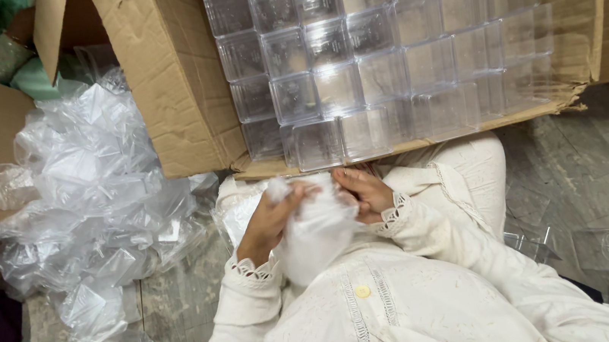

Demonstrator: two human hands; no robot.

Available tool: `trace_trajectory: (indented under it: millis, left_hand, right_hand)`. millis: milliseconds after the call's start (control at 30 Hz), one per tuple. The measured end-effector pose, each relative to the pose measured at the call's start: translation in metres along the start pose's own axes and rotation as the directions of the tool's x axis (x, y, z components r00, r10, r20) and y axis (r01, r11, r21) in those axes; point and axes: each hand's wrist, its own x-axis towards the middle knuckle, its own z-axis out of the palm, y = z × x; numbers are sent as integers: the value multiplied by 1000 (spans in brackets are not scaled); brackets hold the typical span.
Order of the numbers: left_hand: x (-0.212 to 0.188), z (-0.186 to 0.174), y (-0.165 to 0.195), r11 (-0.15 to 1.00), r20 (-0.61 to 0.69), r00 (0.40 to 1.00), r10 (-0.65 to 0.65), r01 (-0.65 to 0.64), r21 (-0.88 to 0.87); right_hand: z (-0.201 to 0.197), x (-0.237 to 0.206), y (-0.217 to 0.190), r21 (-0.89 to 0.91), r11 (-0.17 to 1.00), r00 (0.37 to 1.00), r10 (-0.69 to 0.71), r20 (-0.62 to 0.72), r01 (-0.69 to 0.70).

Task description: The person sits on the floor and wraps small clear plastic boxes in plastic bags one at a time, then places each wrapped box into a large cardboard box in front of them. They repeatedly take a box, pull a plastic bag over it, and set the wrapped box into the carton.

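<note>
Thin white plastic wrap (317, 231), bunched in the lap just below the cardboard box (173, 87). Left hand (273, 220) has its fingers curled tight into the film; right hand (365, 191) pinches the other side. Pull unevenly and I'd say the wrap tears. Clear cubes (375, 56) overhang the box's torn lip; a knock could tip them out.

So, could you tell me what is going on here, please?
A seated person in cream clothing holds a thin plastic bag in both hands: left hand, right hand. Just ahead, a cardboard box holds stacked clear plastic containers. A heap of crumpled plastic bags lies on the floor to the person's left.
</note>
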Motion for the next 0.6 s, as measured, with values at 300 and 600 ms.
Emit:
trace_trajectory:
  millis: [300, 600]
  left_hand:
    - [64, -74, -20, 987, -272, 951, -150, 126, -101]
    - [112, -47, -93, 993, -363, 932, 28, -67, -93]
  right_hand:
    - [-13, 29, -67, -983, -20, 808, -572, -139, -184]
    - [-70, 50, -42, -989, -98, 636, -772, 3, -115]
